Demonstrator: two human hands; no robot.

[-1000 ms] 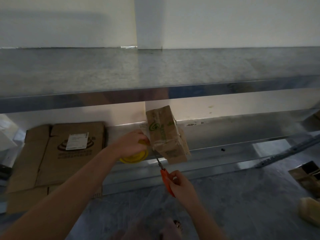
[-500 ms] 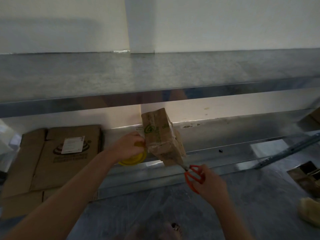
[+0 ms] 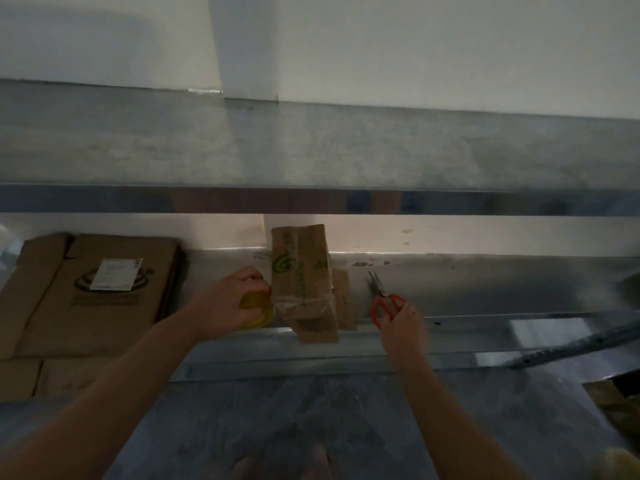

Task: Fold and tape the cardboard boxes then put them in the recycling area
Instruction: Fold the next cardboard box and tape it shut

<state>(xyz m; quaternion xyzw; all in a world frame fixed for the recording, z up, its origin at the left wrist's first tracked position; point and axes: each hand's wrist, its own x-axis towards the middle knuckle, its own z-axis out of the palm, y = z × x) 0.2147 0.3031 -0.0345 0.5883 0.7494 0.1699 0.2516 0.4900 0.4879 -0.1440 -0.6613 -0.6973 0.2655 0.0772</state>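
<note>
Your left hand [image 3: 232, 299] curls round the yellow tape roll [image 3: 256, 311], fingertips against the left edge of the folded brown cardboard box [image 3: 303, 282], which stands near upright over the grey metal shelf [image 3: 485, 289]. Your right hand [image 3: 401, 323] (apart, rightward) grips the orange-handled scissors [image 3: 384, 299], blades pointing up.

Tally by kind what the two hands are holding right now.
Folded cardboard bundle: 1, in left hand
Yellow tape roll: 1, in left hand
Orange-handled scissors: 1, in right hand
Total: 3
</note>
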